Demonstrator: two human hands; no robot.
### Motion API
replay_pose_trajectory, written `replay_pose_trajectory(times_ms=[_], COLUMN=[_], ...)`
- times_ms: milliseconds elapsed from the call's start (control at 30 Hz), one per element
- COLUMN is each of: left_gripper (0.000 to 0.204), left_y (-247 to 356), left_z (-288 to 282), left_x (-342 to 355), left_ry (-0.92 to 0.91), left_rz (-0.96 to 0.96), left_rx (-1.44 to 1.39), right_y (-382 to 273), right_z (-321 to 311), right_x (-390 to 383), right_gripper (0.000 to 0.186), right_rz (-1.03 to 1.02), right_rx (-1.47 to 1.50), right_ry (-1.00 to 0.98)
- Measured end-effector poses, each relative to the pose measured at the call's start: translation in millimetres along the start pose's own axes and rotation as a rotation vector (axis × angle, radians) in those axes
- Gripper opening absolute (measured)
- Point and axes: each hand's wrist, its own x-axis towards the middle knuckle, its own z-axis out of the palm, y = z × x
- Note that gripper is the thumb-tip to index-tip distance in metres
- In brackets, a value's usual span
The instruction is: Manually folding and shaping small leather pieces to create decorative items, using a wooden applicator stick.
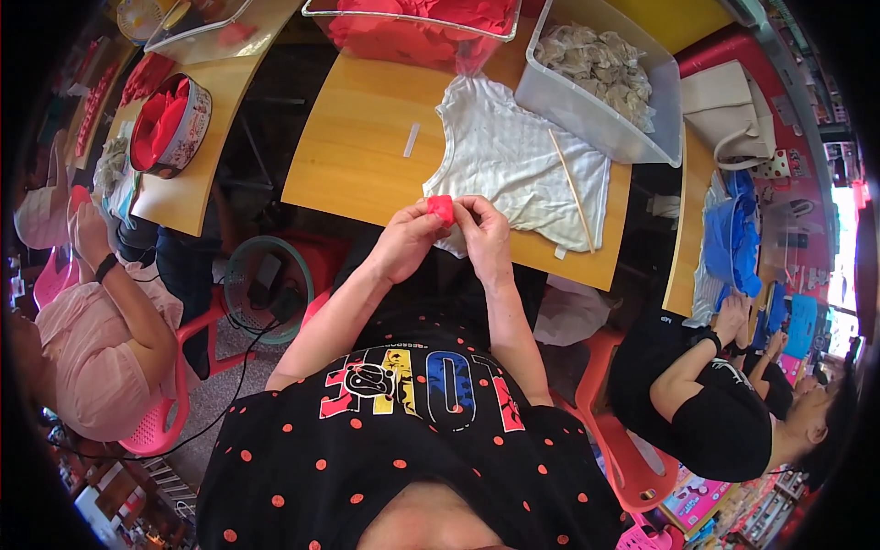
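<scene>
Both of my hands meet over the front edge of the wooden table. A small red piece of fabric (441,209), folded or gathered, is between them. My left hand (409,240) grips it with closed fingers from the left side. My right hand (484,240) pinches its right edge. Just beyond the hands a white sleeveless shirt (504,147) lies spread on the table. A thin wooden stick (573,191) rests on the shirt's right part. To the left is a short whitish strip (412,140) on the wood.
A clear bin of red pieces (422,37) stands at the back, beside a translucent bin of beige pieces (596,78). On the left table is a round tin (170,126) with red fabric. People work at both sides. A green basket (268,290) is at lower left.
</scene>
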Motion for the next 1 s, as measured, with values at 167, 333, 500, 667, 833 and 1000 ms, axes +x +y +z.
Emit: replay_pose_trajectory(times_ms=[167, 333, 500, 667, 833, 1000], left_gripper=[0.019, 0.018, 0.018, 0.027, 0.026, 0.024], left_y=[6.8, 1.4, 14.6, 19.1, 22.3, 26.4], left_z=[0.7, 0.0, 15.0, -0.8, 0.6, 0.9], left_x=[0.0, -1.0, -9.9, -17.6, -12.3, -4.4], left_ry=[0.043, 0.092, 0.072, -0.298, -0.378, -0.18], left_rz=[0.053, 0.05, -0.139, -0.402, -0.41, -0.312], left_rx=[-0.169, 0.012, -0.071, -0.483, -0.312, -0.255], right_y=[-38.8, -41.8, -28.6, -14.7, -18.9, -23.4], right_z=[6.8, 8.1, 0.4, -1.3, -1.3, -6.8], right_x=[-10.7, -10.2, -4.3, 0.3, -1.5, -13.7], right_gripper=[0.015, 0.015, 0.014, 0.014, 0.015, 0.014], right_rz=[-0.321, -0.398, -0.183, 0.008, 0.151, -0.146], right_rx=[-0.189, -0.273, -0.167, 0.048, 0.311, 0.102], right_ry=[0.128, 0.044, 0.048, -0.114, -0.261, 0.072])
